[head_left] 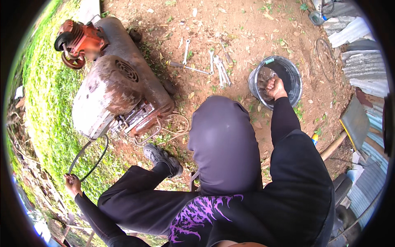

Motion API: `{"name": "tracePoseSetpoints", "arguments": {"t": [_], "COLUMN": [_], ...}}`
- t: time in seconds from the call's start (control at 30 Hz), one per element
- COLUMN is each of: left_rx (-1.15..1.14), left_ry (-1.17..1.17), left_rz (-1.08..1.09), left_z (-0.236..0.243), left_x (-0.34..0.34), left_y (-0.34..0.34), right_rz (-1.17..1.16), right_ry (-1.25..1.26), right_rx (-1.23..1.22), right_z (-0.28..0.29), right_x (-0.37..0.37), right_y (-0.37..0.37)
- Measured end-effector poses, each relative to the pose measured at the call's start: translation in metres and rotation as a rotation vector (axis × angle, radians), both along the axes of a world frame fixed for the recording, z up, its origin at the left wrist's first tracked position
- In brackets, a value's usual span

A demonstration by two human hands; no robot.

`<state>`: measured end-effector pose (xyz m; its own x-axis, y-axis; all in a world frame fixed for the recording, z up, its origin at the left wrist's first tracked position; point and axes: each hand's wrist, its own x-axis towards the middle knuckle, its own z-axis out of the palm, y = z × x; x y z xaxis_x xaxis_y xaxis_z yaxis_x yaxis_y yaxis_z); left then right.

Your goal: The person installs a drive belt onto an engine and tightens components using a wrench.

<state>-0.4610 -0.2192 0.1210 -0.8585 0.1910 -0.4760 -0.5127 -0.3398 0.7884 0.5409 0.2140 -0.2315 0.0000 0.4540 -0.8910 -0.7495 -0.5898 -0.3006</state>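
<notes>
At the far left, my left hand (73, 184) is closed round the lower end of a black drive belt (98, 164), a narrow loop hanging beside the air compressor. The compressor's rusty tank (142, 68) lies on the ground, with a worn metal belt guard (96, 88) on its near side and an orange pump head (88, 39) at its far end. On the right, my right hand (276, 87) is curled into a fist inside a dark bucket (297, 74) of murky liquid. Whatever the fist holds, if anything, is hidden.
Wrenches (221, 73) and a screwdriver (177, 64) lie on the bare dirt between compressor and bucket. Corrugated metal sheets (362, 66) and a long-handled tool (333, 145) line the right side. A thin hose (181, 131) curls near my shoe (162, 159).
</notes>
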Motion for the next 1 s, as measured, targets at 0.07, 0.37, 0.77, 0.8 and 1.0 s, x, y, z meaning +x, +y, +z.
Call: {"name": "tracePoseSetpoints", "arguments": {"t": [0.07,0.37,0.77,0.8,1.0], "left_rx": [0.185,0.651,1.212,1.203,0.954], "left_ry": [0.015,0.038,-0.465,-0.448,-0.299], "left_rz": [-0.011,-0.209,-0.721,-0.796,-0.549], "left_z": [-0.023,0.036,-0.059,-0.056,-0.076], "left_x": [0.016,0.164,0.088,0.098,0.077], "left_y": [0.026,0.147,0.097,0.113,0.095], "right_rz": [0.079,0.869,1.894,1.885,1.714], "right_ry": [0.070,0.334,-1.454,-1.535,-1.160], "right_rx": [0.213,1.084,2.316,2.231,2.455], "right_z": [0.051,0.432,0.397,0.390,0.348], "right_x": [0.005,-0.381,-0.766,-0.772,-0.798], "right_y": [0.019,0.021,-0.220,-0.210,-0.224]}}
